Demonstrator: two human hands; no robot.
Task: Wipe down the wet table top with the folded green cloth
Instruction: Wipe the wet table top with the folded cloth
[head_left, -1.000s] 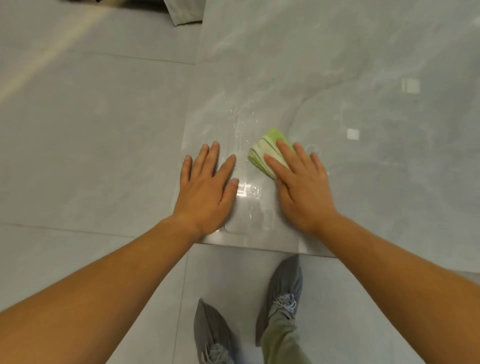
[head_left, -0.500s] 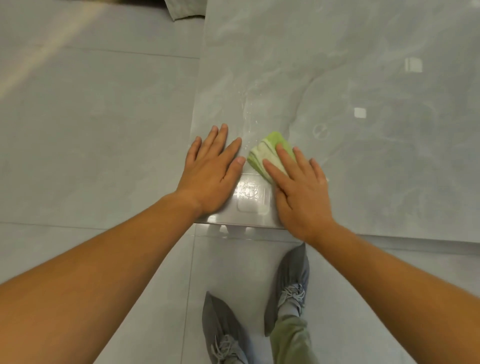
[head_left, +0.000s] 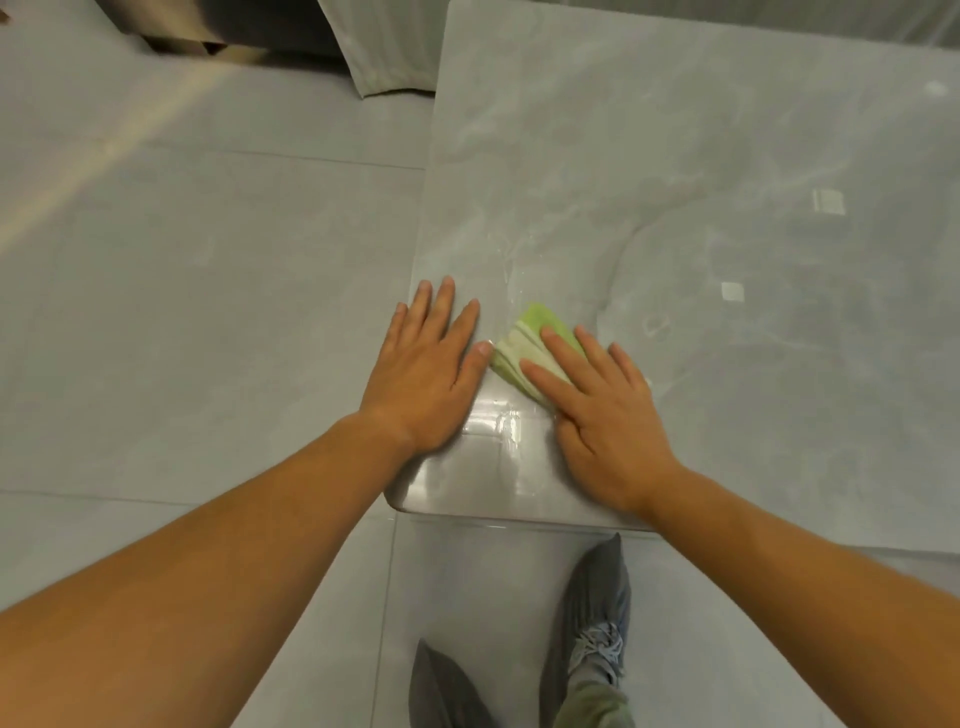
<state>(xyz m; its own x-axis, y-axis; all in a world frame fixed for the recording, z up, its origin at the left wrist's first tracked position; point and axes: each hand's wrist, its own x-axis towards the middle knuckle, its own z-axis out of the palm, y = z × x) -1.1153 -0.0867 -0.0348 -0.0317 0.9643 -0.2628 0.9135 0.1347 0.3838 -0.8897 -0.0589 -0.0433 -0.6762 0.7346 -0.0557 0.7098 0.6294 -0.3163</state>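
Right hand (head_left: 602, 410) flat on folded green cloth (head_left: 524, 345), left hand (head_left: 426, 374) spread flat beside it, near table (head_left: 727, 156) corner

A: Worn items, as seen?
B: left hand (head_left: 426, 379), right hand (head_left: 608, 415) and forearms bare to the frame edge. right shoe (head_left: 597, 608): grey, pale grey laces. left shoe (head_left: 447, 691): same grey, partly cropped.
A: Legs?
B: Olive-green trouser leg (head_left: 592, 707) above the right shoe.
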